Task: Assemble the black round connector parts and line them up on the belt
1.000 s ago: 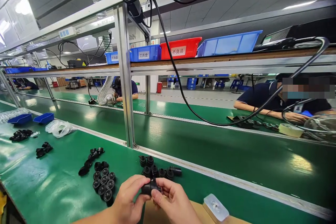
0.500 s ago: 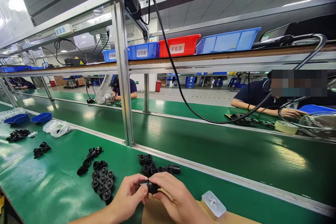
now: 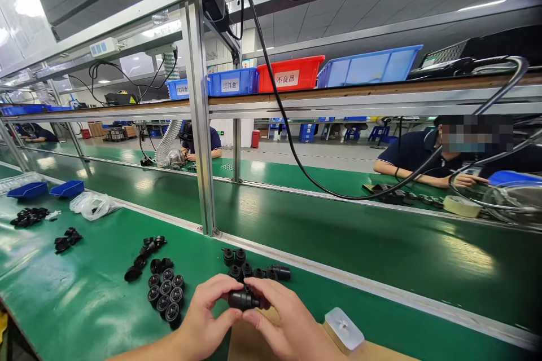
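Both my hands meet low in the middle of the view over the green bench. My left hand (image 3: 205,316) pinches the left end of a small black plastic part (image 3: 242,299), thumb below and fingers on top. My right hand (image 3: 283,321) grips the same part from the right. Just beyond the hands lies a cluster of similar black parts (image 3: 254,268). To the left stands a tidy group of round black caps (image 3: 166,293), with more loose black pieces (image 3: 148,251) behind it.
A brown cardboard sheet (image 3: 245,344) lies under my hands, with a clear plastic block (image 3: 344,330) at its right. Blue trays (image 3: 68,188), a plastic bag (image 3: 95,205) and black parts (image 3: 27,217) sit far left. An aluminium post (image 3: 199,118) rises ahead. Other workers sit across the conveyor (image 3: 339,237).
My hands have stayed together on the black part, turning it slightly; it now lies more sideways between the fingertips. The view shifted a little.
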A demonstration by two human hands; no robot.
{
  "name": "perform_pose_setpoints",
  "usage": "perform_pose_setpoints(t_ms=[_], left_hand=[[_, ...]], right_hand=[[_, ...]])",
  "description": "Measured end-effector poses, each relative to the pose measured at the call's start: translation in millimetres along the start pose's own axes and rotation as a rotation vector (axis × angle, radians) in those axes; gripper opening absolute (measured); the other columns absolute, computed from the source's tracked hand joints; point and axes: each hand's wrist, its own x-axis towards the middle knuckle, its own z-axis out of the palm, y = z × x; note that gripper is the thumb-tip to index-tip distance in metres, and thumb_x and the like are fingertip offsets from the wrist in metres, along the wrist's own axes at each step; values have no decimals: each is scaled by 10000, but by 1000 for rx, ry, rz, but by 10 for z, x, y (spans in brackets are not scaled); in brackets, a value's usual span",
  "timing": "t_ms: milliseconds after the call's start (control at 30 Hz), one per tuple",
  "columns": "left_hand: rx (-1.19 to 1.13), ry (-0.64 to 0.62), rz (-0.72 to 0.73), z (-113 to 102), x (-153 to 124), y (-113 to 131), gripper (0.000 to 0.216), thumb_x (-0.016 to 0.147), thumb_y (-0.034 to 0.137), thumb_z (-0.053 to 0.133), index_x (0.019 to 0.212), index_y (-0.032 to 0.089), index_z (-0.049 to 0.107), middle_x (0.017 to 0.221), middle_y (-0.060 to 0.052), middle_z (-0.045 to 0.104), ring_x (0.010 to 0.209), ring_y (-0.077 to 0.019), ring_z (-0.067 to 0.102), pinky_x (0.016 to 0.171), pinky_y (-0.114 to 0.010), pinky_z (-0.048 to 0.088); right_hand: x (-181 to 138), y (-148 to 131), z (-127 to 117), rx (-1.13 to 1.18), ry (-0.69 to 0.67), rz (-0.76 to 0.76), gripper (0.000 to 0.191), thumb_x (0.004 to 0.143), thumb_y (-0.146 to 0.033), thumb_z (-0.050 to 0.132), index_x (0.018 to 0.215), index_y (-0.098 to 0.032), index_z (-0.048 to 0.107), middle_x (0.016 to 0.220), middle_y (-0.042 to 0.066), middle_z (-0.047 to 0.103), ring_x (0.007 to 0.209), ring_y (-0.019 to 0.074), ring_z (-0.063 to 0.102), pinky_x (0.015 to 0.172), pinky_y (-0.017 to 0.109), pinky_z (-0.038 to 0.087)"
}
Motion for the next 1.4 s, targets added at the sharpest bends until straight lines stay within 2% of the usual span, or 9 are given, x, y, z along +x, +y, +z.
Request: perform_pose_setpoints(t_ms=[200, 367, 500, 700, 800, 933, 1100, 1233, 1400], left_hand=[[132, 22, 263, -28, 21, -46, 403, 952, 99, 765, 1275, 339, 783, 1161, -65, 802, 1052, -207, 782, 955, -309, 657], [31, 28, 62, -40, -50, -123, 559, 976, 343, 796, 1510, 326, 631, 1354, -132, 756, 1169, -275, 773, 992, -373, 680], [79, -3, 73, -54, -52, -102, 320, 1042, 278, 685, 1351, 315, 757, 1302, -114, 783, 1227, -273, 742, 1088, -415, 626], [3, 1, -31, -71, -27, -75, 427, 1048, 311, 682, 1475, 304, 661, 1356, -120, 758, 1223, -266, 736, 1061, -391, 625], [61, -23, 69, -89, -37, -86, 401, 1039, 295, 689, 1440, 296, 685, 1371, -113, 745, 1286, -286, 685, 1150, -449, 558], [114, 17, -13, -103, -40, -85, 511, 1048, 308, 687, 1545, 356, 578, 1367, -89, 748, 1246, -274, 709, 1093, -419, 591], [171, -2, 232, -102, -3, -63, 471, 1036, 285, 689, 1501, 320, 621, 1387, -110, 736, 1291, -309, 665, 1144, -499, 545], [201, 4, 118, -116, 8, -63, 480, 1045, 336, 695, 1516, 359, 605, 1247, -78, 794, 1155, -274, 721, 1036, -440, 600], [201, -20, 300, -127, 25, -78, 424, 1033, 266, 708, 1450, 324, 658, 1323, -100, 760, 1216, -286, 681, 1075, -478, 569]], right_hand=[[34, -90, 40, 171, -4, 196, 177, 975, -381, 676, 1037, -228, 742, 908, 22, 741, 830, 221, 652, 771, 327, 505], [61, -78, 51, 225, 35, 234, 223, 954, -377, 689, 1105, -234, 770, 963, 30, 768, 856, 229, 659, 796, 325, 516], [73, -41, 32, 255, 45, 219, 231, 919, -319, 719, 1130, -248, 778, 1022, 32, 778, 883, 233, 674, 817, 330, 531], [69, 5, 34, 278, 62, 213, 234, 909, -290, 743, 1138, -270, 784, 1039, 24, 771, 905, 230, 684, 854, 332, 539], [53, 41, 60, 291, 89, 199, 239, 911, -283, 749, 1148, -283, 782, 1040, 20, 766, 902, 224, 685, 850, 322, 544], [47, 62, 78, 302, 103, 189, 238, 904, -280, 772, 1142, -291, 779, 1044, 19, 753, 919, 226, 683, 869, 321, 543], [62, 64, 65, 322, 108, 159, 230, 895, -253, 772, 1124, -283, 770, 1022, 21, 738, 907, 225, 667, 841, 315, 537], [67, 68, 53, 304, 102, 118, 226, 883, -214, 777, 1097, -287, 767, 1022, 16, 727, 904, 219, 653, 847, 311, 523], [68, 67, 54, 306, 110, 124, 235, 870, -197, 781, 1089, -283, 767, 1005, 15, 722, 895, 215, 648, 828, 305, 517]])
